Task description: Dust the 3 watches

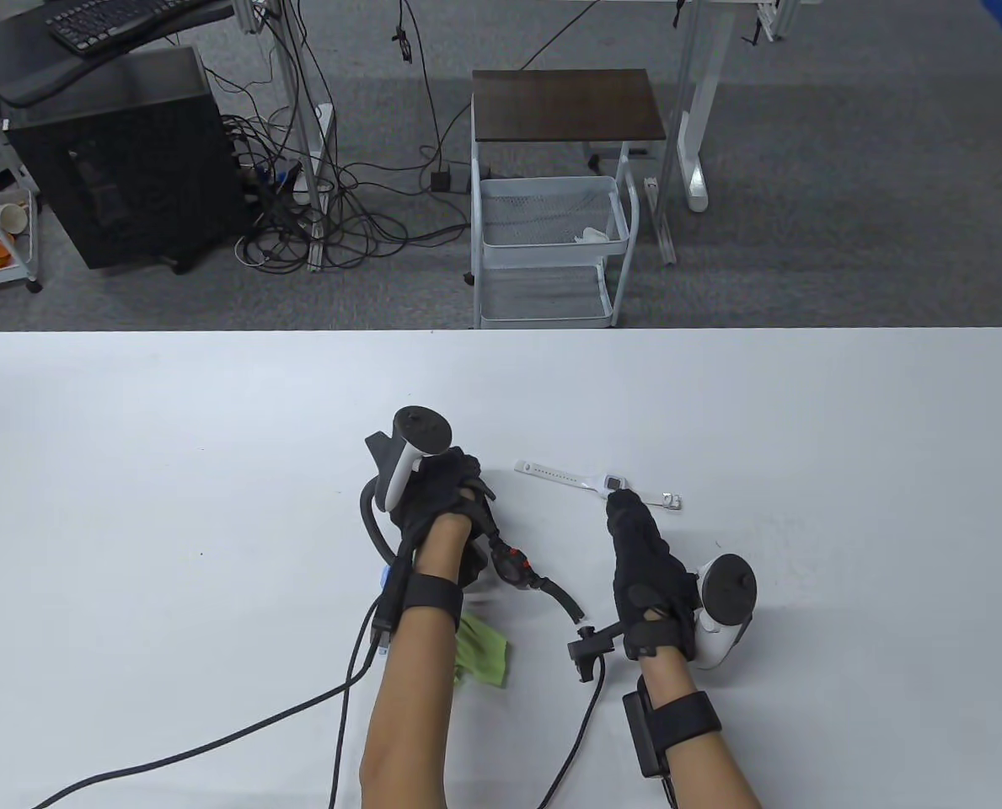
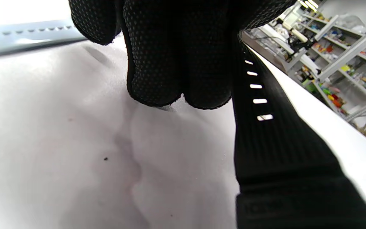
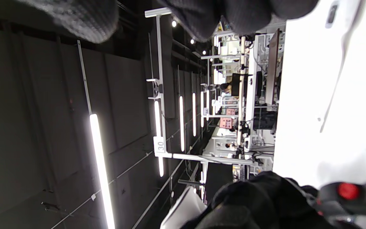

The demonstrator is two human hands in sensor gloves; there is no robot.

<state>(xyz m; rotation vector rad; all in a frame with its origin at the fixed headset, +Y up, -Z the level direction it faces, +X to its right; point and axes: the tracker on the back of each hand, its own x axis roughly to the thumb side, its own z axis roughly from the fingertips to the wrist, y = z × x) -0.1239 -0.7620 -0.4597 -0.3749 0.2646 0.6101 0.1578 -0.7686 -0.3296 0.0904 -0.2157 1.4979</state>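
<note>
A white watch [image 1: 568, 477] lies flat in the middle of the table [image 1: 172, 438]. My right hand [image 1: 625, 504] reaches forward with straight fingers, whose tips touch the watch at its face. A black watch [image 1: 515, 565] with red buttons lies to the left of it; its holed strap [image 2: 275, 143] runs up under my left hand [image 1: 465, 487], whose curled fingers [image 2: 176, 63] grip the strap's end. The right wrist view shows the white strap [image 3: 332, 14] at top right and the black watch [image 3: 348, 190] at the bottom. A third watch is not visible.
A green cloth [image 1: 485, 656] lies on the table, partly under my left forearm. Black cables [image 1: 214, 742] trail from both wrists to the near edge. Beyond the far edge a white wire cart [image 1: 551, 244] stands on the floor.
</note>
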